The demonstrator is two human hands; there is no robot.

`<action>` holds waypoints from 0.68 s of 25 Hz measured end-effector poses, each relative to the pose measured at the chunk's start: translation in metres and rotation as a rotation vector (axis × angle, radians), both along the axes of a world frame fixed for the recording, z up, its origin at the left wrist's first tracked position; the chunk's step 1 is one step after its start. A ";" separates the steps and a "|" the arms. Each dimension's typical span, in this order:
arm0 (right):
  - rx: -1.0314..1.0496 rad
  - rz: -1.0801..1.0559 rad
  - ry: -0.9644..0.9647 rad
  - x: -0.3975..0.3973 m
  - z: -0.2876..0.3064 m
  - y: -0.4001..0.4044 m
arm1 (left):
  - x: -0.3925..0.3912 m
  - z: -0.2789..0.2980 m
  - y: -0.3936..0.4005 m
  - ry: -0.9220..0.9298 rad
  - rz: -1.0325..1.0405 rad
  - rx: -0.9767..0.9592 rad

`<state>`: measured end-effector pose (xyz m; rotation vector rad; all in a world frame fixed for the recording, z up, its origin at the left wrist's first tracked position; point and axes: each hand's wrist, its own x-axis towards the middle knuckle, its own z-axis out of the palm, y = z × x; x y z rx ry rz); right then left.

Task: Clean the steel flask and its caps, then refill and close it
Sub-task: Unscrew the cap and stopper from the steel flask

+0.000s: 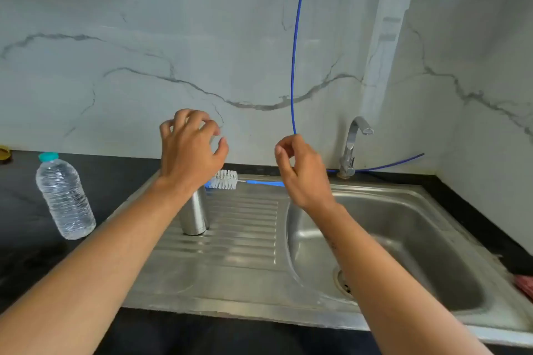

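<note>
A: Where's the flask?

B: Centre of the frame, upright on the ribbed drainboard of the sink, its top hidden behind the left wrist. I can't tell whether a cap is on it.

A: And the hands?

B: Both are raised in front of the wall, holding nothing I can see. The left hand has its fingers loosely curled, thumb apart, above the flask and clear of it. The right hand is half curled, fingertips near the blue tube that hangs down the middle; whether it touches the tube I can't tell.

A: How will the flask handle?

B: Smooth steel, rigid, likely slippery if wet, and probably light if empty. I'd wrap the whole hand round the mid-body and keep the other hand for the cap.

A: Tools nearby?

B: A brush lies just behind the flask. A plastic bottle stands at the left on the dark counter; the tap is at the right.
</note>
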<state>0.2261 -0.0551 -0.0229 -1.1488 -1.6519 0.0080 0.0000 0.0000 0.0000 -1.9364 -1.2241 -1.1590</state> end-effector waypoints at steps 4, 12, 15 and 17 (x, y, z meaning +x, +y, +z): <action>-0.178 0.045 0.073 -0.040 0.002 0.008 | -0.025 -0.026 0.003 -0.458 -0.036 -0.282; -0.431 0.240 0.145 -0.119 0.026 0.043 | -0.026 -0.082 0.020 -1.055 -0.267 -0.550; -0.481 0.275 0.032 -0.138 0.031 0.055 | -0.025 -0.092 0.026 -1.093 -0.292 -0.524; -0.503 0.305 -0.012 -0.145 0.030 0.062 | -0.022 -0.091 0.027 -1.104 -0.315 -0.502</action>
